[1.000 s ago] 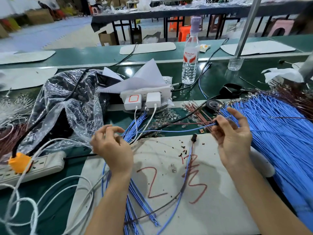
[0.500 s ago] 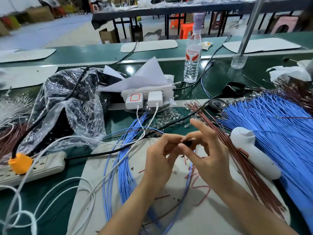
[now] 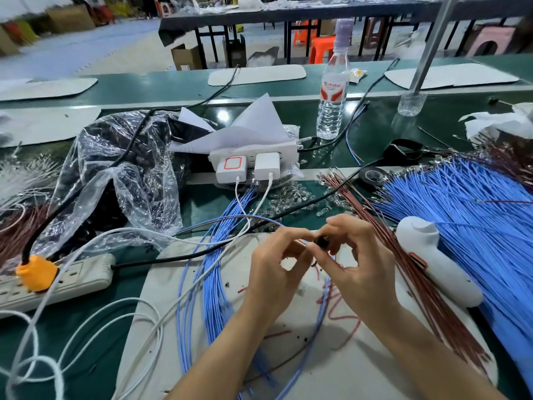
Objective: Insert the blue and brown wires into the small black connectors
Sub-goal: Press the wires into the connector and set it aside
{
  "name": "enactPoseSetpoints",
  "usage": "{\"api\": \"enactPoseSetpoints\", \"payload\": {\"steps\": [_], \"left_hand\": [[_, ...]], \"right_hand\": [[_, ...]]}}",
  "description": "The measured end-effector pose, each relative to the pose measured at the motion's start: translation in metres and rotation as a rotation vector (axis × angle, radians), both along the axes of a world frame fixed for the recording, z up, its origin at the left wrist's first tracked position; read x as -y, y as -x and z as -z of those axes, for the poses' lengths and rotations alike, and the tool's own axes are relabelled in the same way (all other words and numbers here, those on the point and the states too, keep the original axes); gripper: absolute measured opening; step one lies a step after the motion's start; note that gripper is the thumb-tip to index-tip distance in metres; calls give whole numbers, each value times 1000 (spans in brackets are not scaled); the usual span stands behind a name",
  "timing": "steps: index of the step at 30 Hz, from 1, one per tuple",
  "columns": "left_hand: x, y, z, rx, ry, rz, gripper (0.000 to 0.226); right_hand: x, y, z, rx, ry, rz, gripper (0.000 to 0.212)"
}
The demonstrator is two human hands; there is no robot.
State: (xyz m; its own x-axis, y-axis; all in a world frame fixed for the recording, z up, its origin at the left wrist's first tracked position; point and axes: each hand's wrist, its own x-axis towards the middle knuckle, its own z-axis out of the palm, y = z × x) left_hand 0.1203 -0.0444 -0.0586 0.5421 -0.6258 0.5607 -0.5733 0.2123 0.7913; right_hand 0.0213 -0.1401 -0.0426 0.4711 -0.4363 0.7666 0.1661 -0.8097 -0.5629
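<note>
Above the white work mat (image 3: 360,368), my right hand (image 3: 357,261) pinches a small black connector (image 3: 321,241) between thumb and fingers. My left hand (image 3: 277,267) meets it from the left and pinches thin wire ends right at the connector. A blue wire and a brown wire (image 3: 230,219) loop away from my fingers to the left, over the green table. A loose bundle of blue wires (image 3: 215,287) lies on the mat below my left hand. How far the wire tips sit in the connector is hidden by my fingers.
A big fan of blue wires (image 3: 467,215) and brown wires (image 3: 418,287) covers the right side, with a white handheld tool (image 3: 432,255) on it. White chargers (image 3: 248,166), a power strip (image 3: 57,280), a crumpled plastic bag (image 3: 121,174) and a water bottle (image 3: 331,90) stand behind and left.
One second ago my hands were apart, the right one pulling a wire from the pile. They came together over the mat and now hold the connector and wire ends between them.
</note>
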Motion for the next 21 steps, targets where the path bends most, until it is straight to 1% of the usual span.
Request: {"api": "enactPoseSetpoints", "payload": {"steps": [2, 4, 5, 8, 9, 13, 21], "left_hand": [[0, 1, -1, -34, 25, 15, 14], [0, 0, 0, -77, 25, 29, 9], [0, 0, 0, -93, 23, 30, 8], [0, 0, 0, -97, 17, 13, 17], [1, 0, 0, -99, 17, 14, 17], [0, 1, 1, -127, 21, 22, 19], [0, 3, -1, -123, 19, 37, 14]], "right_hand": [[0, -1, -1, -35, 67, 12, 23], [1, -1, -2, -59, 97, -14, 17], [0, -1, -1, -61, 85, -30, 17], [0, 0, 0, -38, -5, -69, 30], [1, 0, 0, -26, -6, -71, 32], [4, -1, 0, 12, 87, -82, 19], [3, -2, -2, 19, 138, -94, 20]]}}
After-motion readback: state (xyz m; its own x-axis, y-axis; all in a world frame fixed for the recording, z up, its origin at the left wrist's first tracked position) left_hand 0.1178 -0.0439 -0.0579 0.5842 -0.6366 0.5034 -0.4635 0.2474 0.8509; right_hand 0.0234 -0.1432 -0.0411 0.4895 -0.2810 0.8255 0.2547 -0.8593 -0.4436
